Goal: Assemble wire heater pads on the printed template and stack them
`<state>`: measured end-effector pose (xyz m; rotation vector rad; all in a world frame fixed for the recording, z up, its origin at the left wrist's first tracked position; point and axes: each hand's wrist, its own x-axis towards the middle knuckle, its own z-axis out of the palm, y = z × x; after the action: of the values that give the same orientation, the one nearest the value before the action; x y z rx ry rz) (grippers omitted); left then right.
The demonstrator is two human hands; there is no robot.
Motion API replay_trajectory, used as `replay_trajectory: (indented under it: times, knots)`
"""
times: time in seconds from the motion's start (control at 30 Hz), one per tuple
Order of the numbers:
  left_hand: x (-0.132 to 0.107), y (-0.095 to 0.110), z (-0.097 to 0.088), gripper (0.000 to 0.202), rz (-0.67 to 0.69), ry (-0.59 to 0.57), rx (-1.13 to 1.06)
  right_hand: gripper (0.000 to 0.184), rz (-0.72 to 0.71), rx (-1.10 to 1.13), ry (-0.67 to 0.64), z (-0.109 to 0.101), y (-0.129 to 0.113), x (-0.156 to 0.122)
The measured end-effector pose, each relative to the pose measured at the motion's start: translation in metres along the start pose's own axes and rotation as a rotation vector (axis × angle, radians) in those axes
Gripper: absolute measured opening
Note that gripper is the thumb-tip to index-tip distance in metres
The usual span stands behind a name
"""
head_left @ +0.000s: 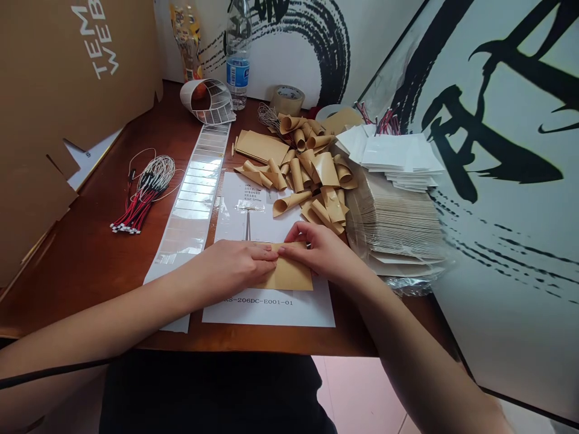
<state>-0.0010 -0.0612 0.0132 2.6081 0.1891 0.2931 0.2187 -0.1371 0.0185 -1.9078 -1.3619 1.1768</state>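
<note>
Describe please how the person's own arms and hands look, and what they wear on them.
Both forearms are bare, with no sleeves visible. The left hand and right hand have no gloves, and no rings or watch show. A thin black cable crosses the left forearm. Dark clothing shows below.

Your left hand (233, 267) flat, palm down, fingers pointing right; your right hand (319, 253) arched, fingertips (284, 251) meeting left fingers; your left forearm (113, 316) and right forearm (407, 328) bare, angled inward.
</note>
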Motion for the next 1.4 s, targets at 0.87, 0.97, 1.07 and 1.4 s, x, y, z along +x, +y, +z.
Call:
replay_trajectory:
  times: [0.87, 0.97, 1.07, 1.4]
  knots:
    - [0.001, -0.029, -0.028, 0.026, 0.009, -0.270, -0.086, 0.046, -0.206, -0.334, -0.046, -0.013, -0.010, -0.025]
    - [0.000, -0.032, -0.030, 0.026, -0.041, -0.233, 0.033, 0.039, -0.297, -0.222, -0.290, -0.003, -0.017, -0.032]
    - [-0.003, -0.031, -0.033, 0.067, -0.188, -0.152, 0.151, 0.041, -0.226, -0.115, -0.459, 0.011, -0.019, -0.031]
    - [-0.005, -0.026, -0.037, 0.117, -0.415, -0.214, 0.041, 0.054, 0.020, -0.045, -0.086, 0.033, -0.013, -0.002]
